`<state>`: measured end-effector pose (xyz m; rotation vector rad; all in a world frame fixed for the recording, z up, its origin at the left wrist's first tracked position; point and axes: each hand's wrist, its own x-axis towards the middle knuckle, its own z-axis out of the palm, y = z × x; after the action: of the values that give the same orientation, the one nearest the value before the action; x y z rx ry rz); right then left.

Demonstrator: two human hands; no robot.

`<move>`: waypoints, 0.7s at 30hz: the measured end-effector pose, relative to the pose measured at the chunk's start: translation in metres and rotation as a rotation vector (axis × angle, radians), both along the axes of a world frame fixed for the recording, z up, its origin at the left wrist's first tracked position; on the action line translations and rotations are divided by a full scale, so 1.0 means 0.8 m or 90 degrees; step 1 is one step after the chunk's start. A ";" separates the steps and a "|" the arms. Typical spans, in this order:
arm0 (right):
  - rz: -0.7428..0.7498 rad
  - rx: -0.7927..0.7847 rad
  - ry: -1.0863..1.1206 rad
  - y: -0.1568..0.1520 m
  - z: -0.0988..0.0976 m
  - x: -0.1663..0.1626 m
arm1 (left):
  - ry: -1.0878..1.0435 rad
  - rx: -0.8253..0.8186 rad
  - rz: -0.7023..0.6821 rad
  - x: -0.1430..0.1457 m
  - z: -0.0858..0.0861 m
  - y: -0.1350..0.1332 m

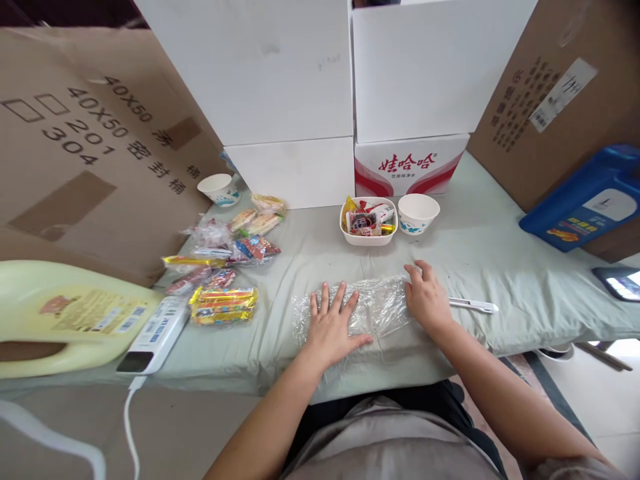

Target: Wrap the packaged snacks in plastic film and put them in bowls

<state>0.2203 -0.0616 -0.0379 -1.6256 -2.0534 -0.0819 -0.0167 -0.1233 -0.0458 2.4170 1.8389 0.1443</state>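
Observation:
A sheet of clear plastic wrap (381, 300) lies crinkled on the cloth-covered table in front of me. My left hand (334, 327) presses flat on its left part, fingers spread. At its right end rests my right hand (428, 297), fingers bent and somewhat apart, the tips touching the wrap's edge. Just right of that hand is a white utility knife (474, 305), its near end partly hidden by the hand. Beyond the wrap stands a white bowl (369, 240) filled with small wrapped snacks, with a paper cup (419, 213) beside it.
Packaged snacks (223, 305) are piled at the left, near another paper cup (219, 190). A white power bank (156, 337) with a cable and a yellow jug (75, 313) stand at the left edge. White boxes (290, 173) wall the back. A blue bottle (583, 200) and phone (620, 283) are right.

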 end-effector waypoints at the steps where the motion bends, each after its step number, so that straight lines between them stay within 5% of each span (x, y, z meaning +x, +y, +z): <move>1: 0.012 0.021 -0.026 -0.004 0.005 -0.003 | 0.000 0.001 -0.004 0.001 -0.001 0.000; 7: 0.307 -0.097 -0.206 -0.028 -0.005 -0.026 | 0.008 0.007 -0.020 -0.003 -0.001 0.005; 15: 0.265 -0.064 -0.197 -0.059 -0.022 0.045 | 0.042 0.110 0.072 -0.126 0.001 -0.029; 21: 0.346 -0.035 -0.078 -0.095 -0.009 0.065 | -0.109 0.169 -0.122 -0.123 0.013 -0.070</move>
<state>0.2720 -0.1376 -0.0450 -1.0599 -2.5380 0.0696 -0.1148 -0.1794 -0.0355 2.6404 1.5935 0.5939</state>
